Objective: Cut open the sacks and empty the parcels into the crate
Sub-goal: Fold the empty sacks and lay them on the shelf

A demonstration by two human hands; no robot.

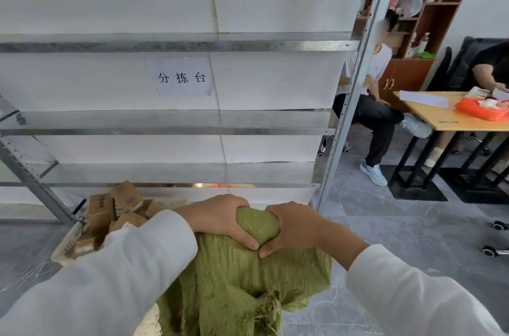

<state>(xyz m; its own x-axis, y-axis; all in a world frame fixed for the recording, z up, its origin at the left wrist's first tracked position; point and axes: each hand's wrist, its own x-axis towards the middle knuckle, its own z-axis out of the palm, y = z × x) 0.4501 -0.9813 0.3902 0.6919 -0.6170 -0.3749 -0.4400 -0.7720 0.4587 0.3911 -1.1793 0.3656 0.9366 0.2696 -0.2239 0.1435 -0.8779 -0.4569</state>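
A green woven sack hangs in front of me, bunched at its top and frayed near the bottom edge. My left hand grips the bunched top from the left. My right hand grips the same bunch from the right, thumbs nearly touching. Behind my left sleeve stands a pale plastic crate on the floor, holding several brown cardboard parcels piled above its rim. The sack's lower end is partly out of view.
A metal shelving rack with a paper sign stands just behind the crate; its upright post is at the right. Two seated people and a wooden table are further right. Grey tiled floor lies around.
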